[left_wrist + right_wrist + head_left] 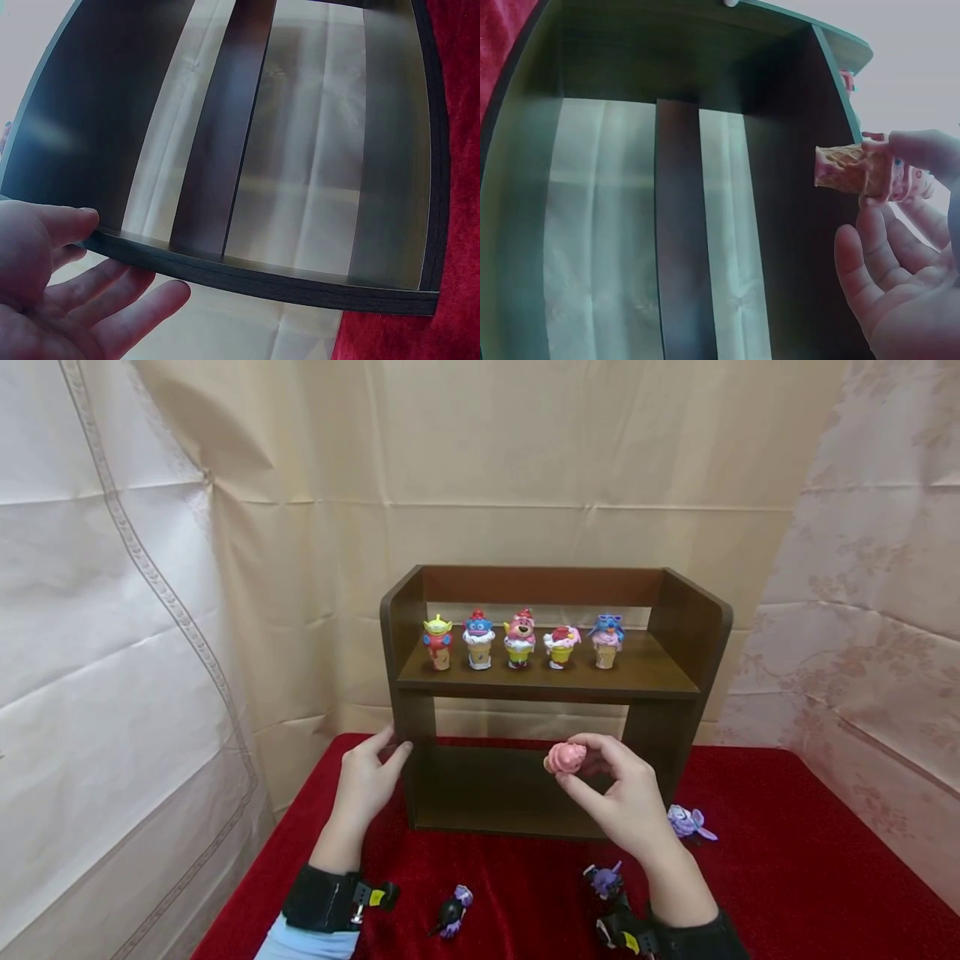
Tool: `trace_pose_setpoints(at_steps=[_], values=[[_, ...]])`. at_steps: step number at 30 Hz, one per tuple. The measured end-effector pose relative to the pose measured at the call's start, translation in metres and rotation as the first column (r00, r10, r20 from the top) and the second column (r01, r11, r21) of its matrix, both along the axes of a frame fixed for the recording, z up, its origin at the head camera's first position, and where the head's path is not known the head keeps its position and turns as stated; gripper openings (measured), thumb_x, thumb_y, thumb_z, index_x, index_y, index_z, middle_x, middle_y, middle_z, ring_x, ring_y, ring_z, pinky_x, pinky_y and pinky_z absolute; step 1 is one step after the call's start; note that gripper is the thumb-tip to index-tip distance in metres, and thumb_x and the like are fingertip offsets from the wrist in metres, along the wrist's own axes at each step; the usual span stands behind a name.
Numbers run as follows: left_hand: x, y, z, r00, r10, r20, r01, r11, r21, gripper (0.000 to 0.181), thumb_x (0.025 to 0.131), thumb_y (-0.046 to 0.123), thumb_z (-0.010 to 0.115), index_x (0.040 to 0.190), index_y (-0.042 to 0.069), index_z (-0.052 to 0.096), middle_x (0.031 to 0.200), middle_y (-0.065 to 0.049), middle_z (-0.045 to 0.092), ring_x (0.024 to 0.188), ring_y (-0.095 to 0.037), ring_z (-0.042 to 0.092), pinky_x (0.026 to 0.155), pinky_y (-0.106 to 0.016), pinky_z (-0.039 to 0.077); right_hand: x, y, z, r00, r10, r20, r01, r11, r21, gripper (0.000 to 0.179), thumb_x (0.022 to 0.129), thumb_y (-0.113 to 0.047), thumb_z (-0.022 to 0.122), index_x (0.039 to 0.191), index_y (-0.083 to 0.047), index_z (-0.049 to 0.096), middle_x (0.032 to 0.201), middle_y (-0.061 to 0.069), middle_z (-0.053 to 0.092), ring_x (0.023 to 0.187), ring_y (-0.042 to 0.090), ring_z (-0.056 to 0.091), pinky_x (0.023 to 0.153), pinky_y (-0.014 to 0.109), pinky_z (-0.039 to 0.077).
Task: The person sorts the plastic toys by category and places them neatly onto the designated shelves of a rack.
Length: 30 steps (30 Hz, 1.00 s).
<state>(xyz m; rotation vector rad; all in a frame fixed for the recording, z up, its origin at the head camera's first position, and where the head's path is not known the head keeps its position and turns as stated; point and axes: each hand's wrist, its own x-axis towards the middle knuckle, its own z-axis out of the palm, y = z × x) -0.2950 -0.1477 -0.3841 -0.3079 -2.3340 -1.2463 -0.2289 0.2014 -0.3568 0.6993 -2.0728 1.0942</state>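
Observation:
My right hand (618, 793) pinches a pink ice-cream-cone figurine (566, 758) between thumb and fingers, in front of the shelf's lower opening. In the right wrist view the figurine's waffle cone (847, 168) points away from the palm, its pink top partly hidden by the fingers. My left hand (369, 777) is beside the left side panel of the brown two-tier shelf (551, 685). Its fingers (142, 315) are loosely spread by the panel edge; whether they touch it I cannot tell. Several ice-cream-cone figurines, among them a blue one (606, 639), stand in a row on the upper tier.
Three purple figurines lie on the red cloth: a dark one (452, 912) at front left, one (604, 881) near the right wrist, and one (690, 822) right of the shelf. Beige curtain (525, 460) hangs behind. The upper row has a wider gap left of the blue figurine.

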Motion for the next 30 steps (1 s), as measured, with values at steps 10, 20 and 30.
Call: trace_pose_setpoints(at_steps=[10, 20, 30], values=[[0.003, 0.000, 0.001, 1.000, -0.006, -0.005, 0.006, 1.000, -0.002, 0.045, 0.099, 0.015, 0.069, 0.143, 0.012, 0.061, 0.127, -0.012, 0.070, 0.106, -0.030, 0.070, 0.077, -0.042, 0.062, 0.005, 0.011, 0.012, 0.986, -0.105, -0.130, 0.084, 0.985, -0.153, 0.050, 0.074, 0.009, 0.086, 0.121, -0.001, 0.071, 0.112, 0.008, 0.071, 0.092, 0.007, 0.064, 0.081, 0.016, 0.054], [0.004, 0.000, 0.002, 1.000, 0.000, 0.011, 0.000, 1.000, 0.008, 0.047, 0.099, 0.015, 0.069, 0.144, 0.013, 0.060, 0.129, -0.011, 0.069, 0.108, -0.030, 0.069, 0.078, -0.042, 0.062, 0.028, 0.011, 0.052, 0.941, -0.216, -0.262, 0.144, 0.953, -0.267, 0.044, 0.071, 0.021, 0.078, 0.114, 0.015, 0.069, 0.104, 0.027, 0.067, 0.091, 0.005, 0.061, 0.081, 0.012, 0.052], [0.004, 0.001, 0.001, 1.000, 0.002, 0.006, -0.002, 1.000, 0.001, 0.047, 0.099, 0.015, 0.069, 0.144, 0.014, 0.060, 0.130, -0.013, 0.068, 0.109, -0.031, 0.069, 0.079, -0.042, 0.062, -0.003, 0.048, 0.056, 0.897, -0.333, -0.290, 0.268, 0.932, -0.243, 0.047, 0.077, 0.007, 0.082, 0.122, 0.007, 0.069, 0.111, 0.022, 0.070, 0.095, 0.000, 0.060, 0.079, 0.009, 0.050]])
